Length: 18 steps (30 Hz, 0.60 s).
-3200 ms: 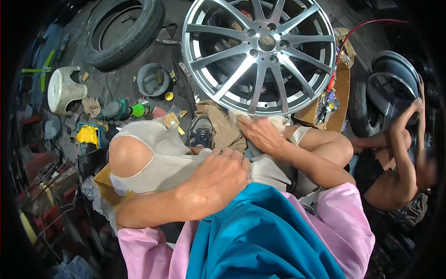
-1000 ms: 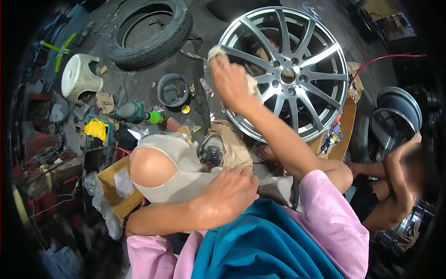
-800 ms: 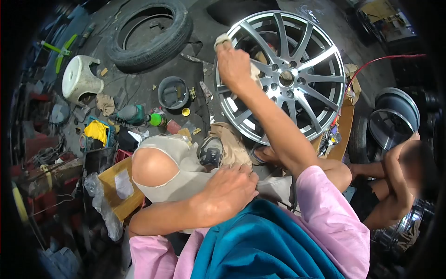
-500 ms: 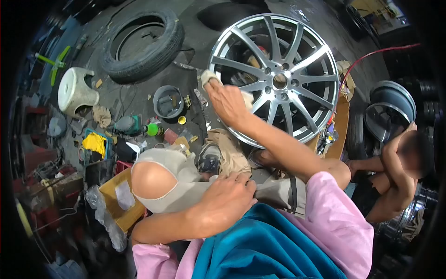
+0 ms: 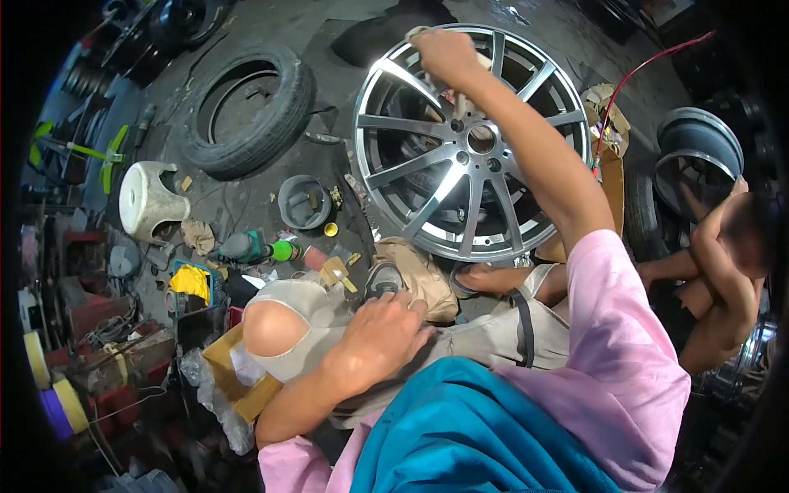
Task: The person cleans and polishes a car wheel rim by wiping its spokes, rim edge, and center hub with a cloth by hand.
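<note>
A large silver multi-spoke alloy wheel (image 5: 478, 166) lies face up in front of me. My right hand (image 5: 448, 59) is closed on a pale cloth (image 5: 417, 33) at the wheel's far upper-left edge. Part of the cloth shows beside the fingers; the rest is hidden under the hand. My left hand (image 5: 380, 335) rests palm down on my light trousers (image 5: 481, 338), fingers loosely bent and a little apart, holding nothing.
To the left lie a black tyre (image 5: 246, 111), a white stool (image 5: 150, 201), a grey tub (image 5: 304, 202) and a green power tool (image 5: 246, 246). A cardboard box (image 5: 261, 396) stands by my knee. At right, another person (image 5: 713, 283) sits by a bare rim (image 5: 699, 140).
My right hand has moved with the cloth from the wheel's left edge up to its far upper-left edge. The view has shifted slightly; my left hand stays on my lap.
</note>
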Motion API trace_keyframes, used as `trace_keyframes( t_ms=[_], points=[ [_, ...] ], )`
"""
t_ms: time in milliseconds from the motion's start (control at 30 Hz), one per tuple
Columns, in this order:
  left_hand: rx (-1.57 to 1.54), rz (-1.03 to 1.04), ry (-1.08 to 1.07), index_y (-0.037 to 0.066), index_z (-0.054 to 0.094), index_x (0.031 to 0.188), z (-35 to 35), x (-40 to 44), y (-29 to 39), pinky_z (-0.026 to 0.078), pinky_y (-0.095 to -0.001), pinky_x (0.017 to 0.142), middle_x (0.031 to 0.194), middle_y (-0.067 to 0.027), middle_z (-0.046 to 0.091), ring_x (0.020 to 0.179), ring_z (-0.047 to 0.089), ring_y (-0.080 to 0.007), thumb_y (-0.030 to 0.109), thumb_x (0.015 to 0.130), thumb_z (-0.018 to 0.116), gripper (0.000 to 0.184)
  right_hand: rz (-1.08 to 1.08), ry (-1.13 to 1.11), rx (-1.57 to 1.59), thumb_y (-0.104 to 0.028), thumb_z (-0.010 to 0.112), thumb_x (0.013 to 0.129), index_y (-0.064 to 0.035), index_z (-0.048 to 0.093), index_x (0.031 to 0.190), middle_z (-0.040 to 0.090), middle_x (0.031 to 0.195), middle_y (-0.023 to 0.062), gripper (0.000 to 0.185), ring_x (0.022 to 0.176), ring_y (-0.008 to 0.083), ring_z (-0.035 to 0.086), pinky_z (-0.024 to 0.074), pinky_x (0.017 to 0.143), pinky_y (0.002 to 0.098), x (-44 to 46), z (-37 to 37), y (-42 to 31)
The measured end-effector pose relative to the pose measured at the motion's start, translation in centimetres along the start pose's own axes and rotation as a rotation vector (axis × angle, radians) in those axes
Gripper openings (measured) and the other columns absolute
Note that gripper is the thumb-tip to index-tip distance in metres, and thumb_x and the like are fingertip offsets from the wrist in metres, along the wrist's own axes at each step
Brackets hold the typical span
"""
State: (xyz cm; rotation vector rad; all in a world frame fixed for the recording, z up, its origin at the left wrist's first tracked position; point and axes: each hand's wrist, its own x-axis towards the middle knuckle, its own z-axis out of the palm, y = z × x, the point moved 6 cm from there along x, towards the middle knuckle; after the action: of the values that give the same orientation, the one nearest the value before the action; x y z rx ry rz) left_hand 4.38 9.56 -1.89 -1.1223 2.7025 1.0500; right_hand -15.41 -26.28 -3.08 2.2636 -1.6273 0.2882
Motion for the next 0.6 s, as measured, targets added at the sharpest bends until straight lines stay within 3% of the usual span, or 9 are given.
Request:
trace_keyframes(
  t_ms=[300, 467, 600],
  points=[
    [-0.005, -0.047, 0.045, 0.002, 0.066, 0.115, -0.7, -0.8, -1.3, 0.055, -0.0493, 0.088, 0.103, -0.0176, 0.068, 0.101, 0.066, -0.0395, 0.027, 0.095, 0.071, 0.032, 0.100, -0.007, -0.141, -0.018, 0.062, 0.087, -0.0083, 0.078, 0.092, 0.077, 0.091, 0.0186, 0.020, 0.083, 0.0366, 0.077, 0.0623, 0.073, 0.0488, -2.0, -1.3, 10.8],
    [-0.029, -0.022, 0.041, 0.002, 0.065, 0.118, -1.4, -1.0, -0.9, 0.053, -0.0495, 0.088, 0.106, -0.0188, 0.068, 0.103, 0.065, -0.0403, 0.026, 0.095, 0.071, 0.034, 0.208, -0.136, -0.218, -0.020, 0.056, 0.090, -0.0147, 0.075, 0.107, 0.077, 0.091, 0.0196, 0.027, 0.089, 0.0388, 0.076, 0.0619, 0.076, 0.0508, -9.0, -0.3, 20.3],
    [-0.052, 0.016, 0.069, 0.001, 0.066, 0.117, -2.1, -0.8, -0.2, 0.052, -0.0499, 0.087, 0.106, -0.0188, 0.067, 0.102, 0.065, -0.0404, 0.023, 0.094, 0.072, 0.032, 0.248, -0.202, -0.222, -0.020, 0.056, 0.090, -0.0176, 0.074, 0.109, 0.076, 0.090, 0.0204, 0.027, 0.090, 0.0404, 0.075, 0.0607, 0.077, 0.0530, -17.2, -4.2, 20.7]
  ],
)
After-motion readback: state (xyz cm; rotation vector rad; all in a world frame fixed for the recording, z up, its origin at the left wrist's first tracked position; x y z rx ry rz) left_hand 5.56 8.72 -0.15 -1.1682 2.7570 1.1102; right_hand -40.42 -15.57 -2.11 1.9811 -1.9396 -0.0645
